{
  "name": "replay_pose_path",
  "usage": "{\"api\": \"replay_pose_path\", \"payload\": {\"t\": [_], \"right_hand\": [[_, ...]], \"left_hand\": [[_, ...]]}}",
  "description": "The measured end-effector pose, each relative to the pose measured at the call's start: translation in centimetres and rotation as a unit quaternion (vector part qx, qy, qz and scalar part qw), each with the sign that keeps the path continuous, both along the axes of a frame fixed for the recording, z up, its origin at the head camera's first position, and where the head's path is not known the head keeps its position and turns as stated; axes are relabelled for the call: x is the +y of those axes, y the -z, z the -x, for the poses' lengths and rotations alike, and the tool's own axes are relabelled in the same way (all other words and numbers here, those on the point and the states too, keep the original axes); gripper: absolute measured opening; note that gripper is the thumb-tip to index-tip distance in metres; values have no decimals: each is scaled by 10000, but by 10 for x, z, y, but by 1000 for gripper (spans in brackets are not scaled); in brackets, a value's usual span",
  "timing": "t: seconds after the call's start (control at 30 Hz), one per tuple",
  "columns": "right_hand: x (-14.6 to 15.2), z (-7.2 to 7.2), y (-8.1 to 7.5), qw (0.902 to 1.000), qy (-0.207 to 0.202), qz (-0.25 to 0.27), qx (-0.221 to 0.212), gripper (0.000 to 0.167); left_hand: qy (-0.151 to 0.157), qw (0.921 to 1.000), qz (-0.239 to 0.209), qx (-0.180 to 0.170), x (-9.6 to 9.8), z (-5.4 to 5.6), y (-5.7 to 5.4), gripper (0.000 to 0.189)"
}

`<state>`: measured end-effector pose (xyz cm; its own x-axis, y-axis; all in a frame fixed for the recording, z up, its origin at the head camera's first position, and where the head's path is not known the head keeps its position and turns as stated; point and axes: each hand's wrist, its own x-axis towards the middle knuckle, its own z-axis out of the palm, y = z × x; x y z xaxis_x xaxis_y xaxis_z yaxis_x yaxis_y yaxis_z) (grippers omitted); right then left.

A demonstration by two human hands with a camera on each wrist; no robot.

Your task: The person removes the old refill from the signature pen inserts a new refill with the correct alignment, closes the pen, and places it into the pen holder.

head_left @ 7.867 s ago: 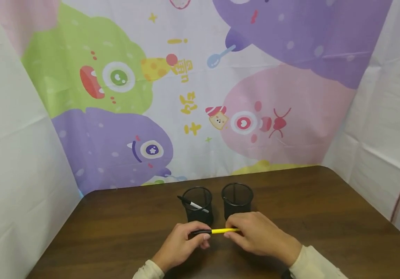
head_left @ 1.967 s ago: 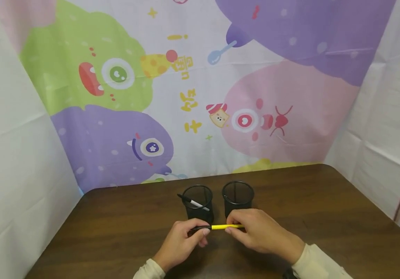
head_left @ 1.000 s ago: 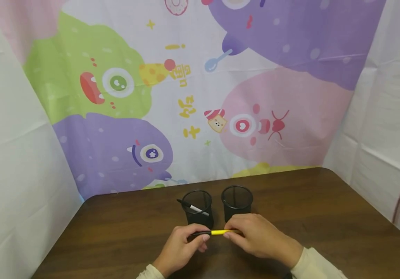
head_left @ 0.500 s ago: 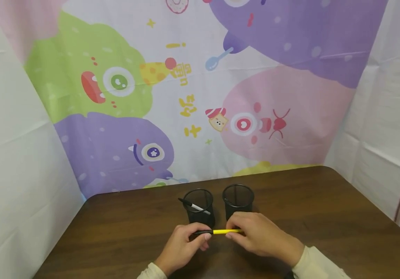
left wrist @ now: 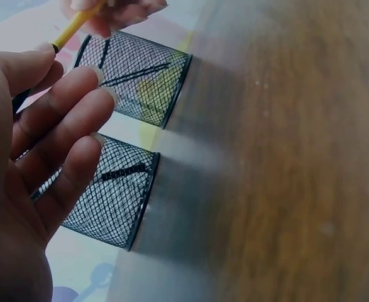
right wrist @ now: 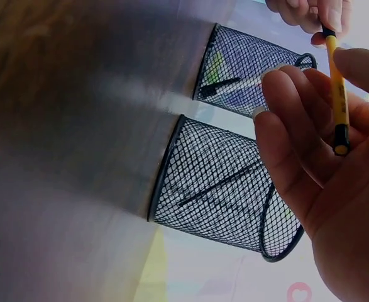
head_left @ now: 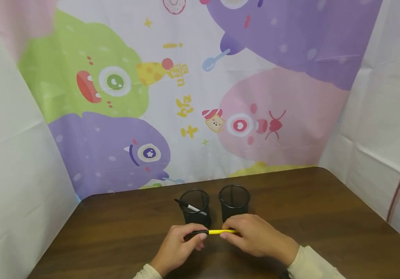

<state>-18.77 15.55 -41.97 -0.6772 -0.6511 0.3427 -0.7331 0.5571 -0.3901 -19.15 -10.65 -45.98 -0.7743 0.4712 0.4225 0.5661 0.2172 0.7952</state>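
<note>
My cameras show me a slim pen [head_left: 217, 232], its left part black, its right yellow with a black band near the end, pinched crosswise by the left hand [head_left: 175, 245] and right hand [head_left: 260, 237].

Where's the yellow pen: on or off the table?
Off the table: left hand and right hand pinch the pen; the right wrist view shows it raised clear of the surface.

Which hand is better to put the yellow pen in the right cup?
Probably the right hand: it pinches the yellow pen just in front of the right cup. The left hand pinches its black end, in front of the left cup.
</note>
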Motion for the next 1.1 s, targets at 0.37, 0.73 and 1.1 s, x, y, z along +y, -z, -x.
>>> {"api": "replay_pose_path", "payload": {"t": [0.37,0.73,1.1], "right_hand": [[-2,2,1,9999,-63,22,147,11],[-3,2,4,9996,163,-16,234,7],[-4,2,2,9991,170,92,382,12]], "left_hand": [[57,10000,-4,26,-1,1,0,15],[123,9999,66,-31,-2,0,2,16],[123,9999,-57,62,-2,-1,-1,14]]}}
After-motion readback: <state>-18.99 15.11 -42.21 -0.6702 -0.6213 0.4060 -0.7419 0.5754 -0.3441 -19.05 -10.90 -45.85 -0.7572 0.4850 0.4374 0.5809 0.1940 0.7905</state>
